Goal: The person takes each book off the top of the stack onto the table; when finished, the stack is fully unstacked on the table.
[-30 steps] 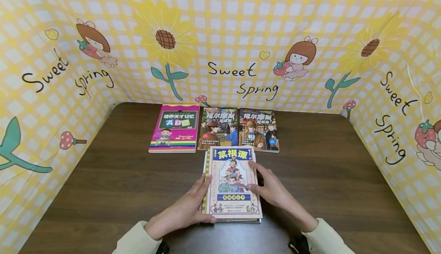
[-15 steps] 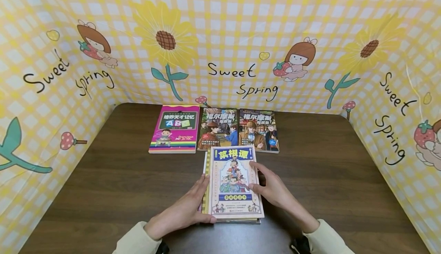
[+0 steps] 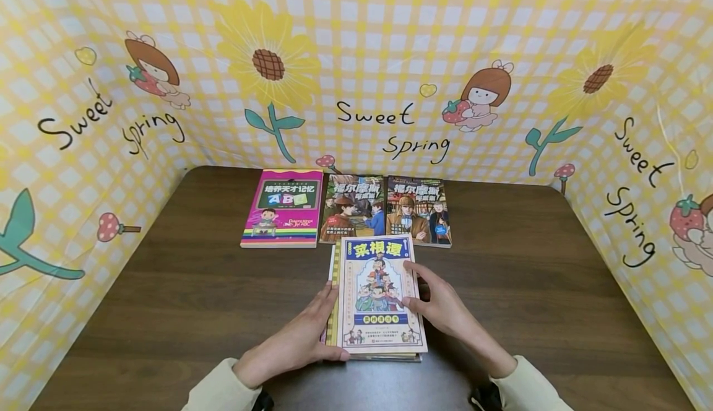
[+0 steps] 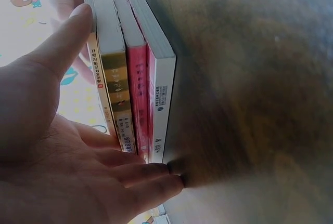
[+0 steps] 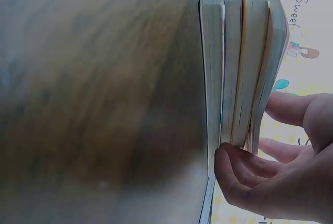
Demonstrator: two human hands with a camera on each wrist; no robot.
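A stack of several books lies flat in front of me. Its top book [image 3: 379, 337] has a pale cover with a blue title band and cartoon figures. My left hand [image 3: 292, 340] lies along the left side, its extended fingers against the spines, including a pink spine [image 4: 139, 91], and its thumb at the top book's near left corner. My right hand [image 3: 445, 309] holds the top book's right edge, thumb and forefinger on the cover's border. In the right wrist view its other fingers [image 5: 229, 182] curl at the page edges [image 5: 250, 68]. The lower covers are hidden.
Behind the stack, a pink ABC book [image 3: 289, 219] and two detective-cover books, a left one [image 3: 352, 213] and a right one [image 3: 418, 213], lie in a row. They rest on a dark wooden table [image 3: 184, 275]. A yellow checked cloth [image 3: 367, 46] encloses the back and sides.
The top book has turned slightly and shifted a little to the right over the stack, along with my right hand. My left hand keeps its place at the spines.
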